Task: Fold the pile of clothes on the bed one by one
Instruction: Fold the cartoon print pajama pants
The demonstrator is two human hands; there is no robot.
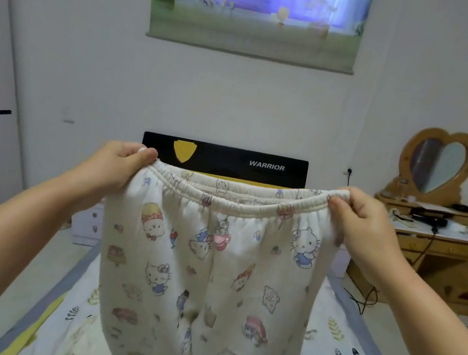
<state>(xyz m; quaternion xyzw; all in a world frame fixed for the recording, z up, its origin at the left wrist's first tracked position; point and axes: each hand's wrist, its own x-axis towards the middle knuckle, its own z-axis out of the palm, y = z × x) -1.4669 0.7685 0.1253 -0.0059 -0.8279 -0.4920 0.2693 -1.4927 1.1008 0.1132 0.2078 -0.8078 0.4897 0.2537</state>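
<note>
A bed (332, 340) with a white leaf-print sheet fills the near floor of a pale-walled room. Both arms reach forward: the left hand (116, 166) and right hand (364, 225) each have a pinching grip on the waistband ends of cartoon-print pants (205, 271), held up above the bed. A heart mirror (437, 165) stands on the far-right worktop (446, 238); a black board (224, 160) stands behind the pants.

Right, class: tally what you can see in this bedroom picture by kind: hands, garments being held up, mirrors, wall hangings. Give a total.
Hands: 2, the left hand and right hand, each with a grip on the waistband
Garments held up: 1, the printed trousers
Mirrors: 1, the heart-shaped mirror
Wall hangings: 1, the wall hanging
Total: 5
</note>
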